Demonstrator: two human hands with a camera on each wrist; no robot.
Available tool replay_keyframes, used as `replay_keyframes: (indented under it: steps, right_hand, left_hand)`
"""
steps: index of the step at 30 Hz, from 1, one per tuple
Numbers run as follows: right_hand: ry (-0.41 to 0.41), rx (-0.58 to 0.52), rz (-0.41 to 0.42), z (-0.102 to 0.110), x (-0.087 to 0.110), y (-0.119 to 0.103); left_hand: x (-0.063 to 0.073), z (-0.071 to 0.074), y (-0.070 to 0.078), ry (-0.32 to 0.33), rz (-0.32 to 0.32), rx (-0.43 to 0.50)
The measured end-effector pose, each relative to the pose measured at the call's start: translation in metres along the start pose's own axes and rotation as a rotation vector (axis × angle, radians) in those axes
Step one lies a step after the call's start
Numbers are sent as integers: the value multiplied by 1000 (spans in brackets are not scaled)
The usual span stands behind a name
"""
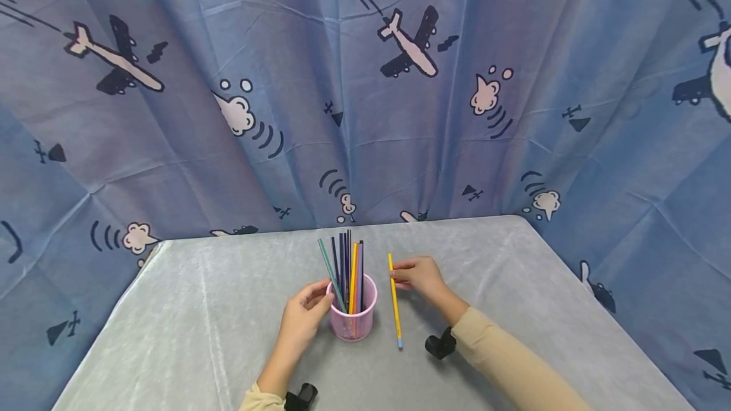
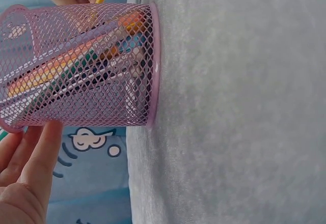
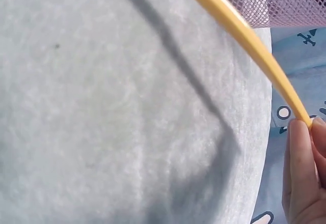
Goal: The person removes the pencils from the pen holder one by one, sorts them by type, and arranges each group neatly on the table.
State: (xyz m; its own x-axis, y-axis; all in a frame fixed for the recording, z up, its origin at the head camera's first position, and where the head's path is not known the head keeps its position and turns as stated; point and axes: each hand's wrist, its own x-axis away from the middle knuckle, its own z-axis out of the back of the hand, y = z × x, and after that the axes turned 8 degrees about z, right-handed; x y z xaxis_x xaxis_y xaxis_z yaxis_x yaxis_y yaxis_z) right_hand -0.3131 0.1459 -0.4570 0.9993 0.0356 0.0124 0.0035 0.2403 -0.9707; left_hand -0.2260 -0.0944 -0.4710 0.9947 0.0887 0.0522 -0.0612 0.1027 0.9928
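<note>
A pink mesh pen cup (image 1: 352,327) stands upright on the table, holding several pencils (image 1: 345,271), mostly dark, with yellow, purple and teal ones among them. My left hand (image 1: 305,314) is at the cup's left side, its fingertips touching the mesh near the rim. In the left wrist view its fingers (image 2: 45,150) extend fairly straight against the cup. To the right of the cup, my right hand (image 1: 419,278) pinches a yellow pencil (image 1: 396,309) by its upper part between thumb and fingers. The pencil's blue end (image 1: 400,344) points down toward me, and its shadow falls on the cloth.
A light grey cloth covers the table (image 1: 228,322). Behind it and at both sides hangs a blue curtain (image 1: 297,81) with airplane prints. Black wrist devices (image 1: 441,344) sit on both forearms.
</note>
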Motion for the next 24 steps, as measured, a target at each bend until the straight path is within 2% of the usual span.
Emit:
replay_keyframes:
  steps: [18, 24]
  right_hand:
    - [-19, 57, -84, -4, 0, 8]
    - [-16, 44, -116, -4, 1, 13]
  left_hand:
    - [2, 0, 2, 5, 3, -6]
    - [1, 0, 1, 4, -11, -14]
